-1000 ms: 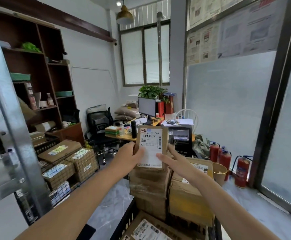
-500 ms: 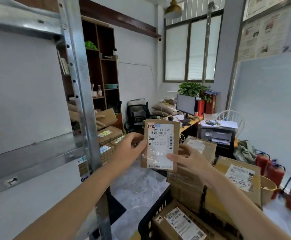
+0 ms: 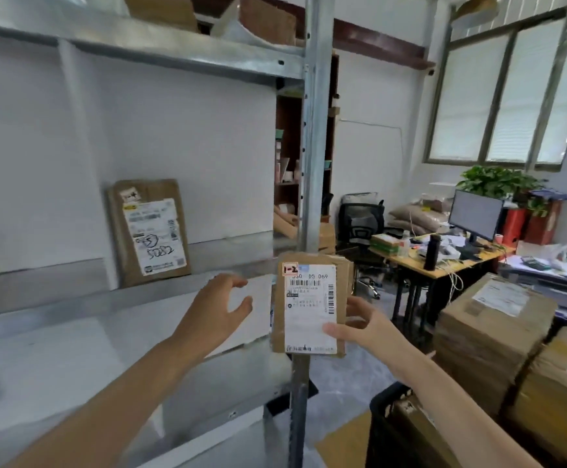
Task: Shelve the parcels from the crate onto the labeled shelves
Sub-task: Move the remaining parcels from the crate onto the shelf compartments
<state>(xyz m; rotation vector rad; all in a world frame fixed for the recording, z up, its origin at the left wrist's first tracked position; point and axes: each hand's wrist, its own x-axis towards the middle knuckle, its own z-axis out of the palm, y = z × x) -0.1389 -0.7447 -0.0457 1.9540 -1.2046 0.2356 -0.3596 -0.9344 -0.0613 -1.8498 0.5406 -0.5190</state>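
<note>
- One head view looks along a metal shelf (image 3: 55, 349) on the left, towards an office corner on the far right.
- Right hand (image 3: 366, 327) holds the task's parcel (image 3: 310, 304) by its right edge, with the thumb across the white label and the fingers curled behind.
- That parcel is a flat brown packet held upright in the air, label towards the camera, with a small tag reading "1-2" at its top left corner.
- It sits directly in front of the steel post (image 3: 316, 163) at the shelf's right end; I cannot tell whether it touches the post.
- Left hand (image 3: 218, 309) hovers wide open, fingers spread and slightly bent, holding nothing. It is just left of the parcel, with a gap between them, over the shelf's near edge.
- A second parcel (image 3: 150, 231) leans upright against the white back wall, far on the same shelf and well left of the post.
- Between that leaning parcel and the post, a broad run of pale shelf board shows.
- Overhead, the upper shelf (image 3: 174, 52) caps the bay with its metal front lip well above both hands, and cardboard boxes sit on top.
- Near right, the black crate (image 3: 381, 400) shows its rim and a carton inside, just beside the right forearm.
- Stacked cartons (image 3: 488, 332) stand right of the crate, closing that side.
- Farther right are a desk (image 3: 444, 268), a monitor (image 3: 476, 216) and an office chair (image 3: 361, 221), with a strip of grey floor (image 3: 342, 376) running between the post and the crate.
</note>
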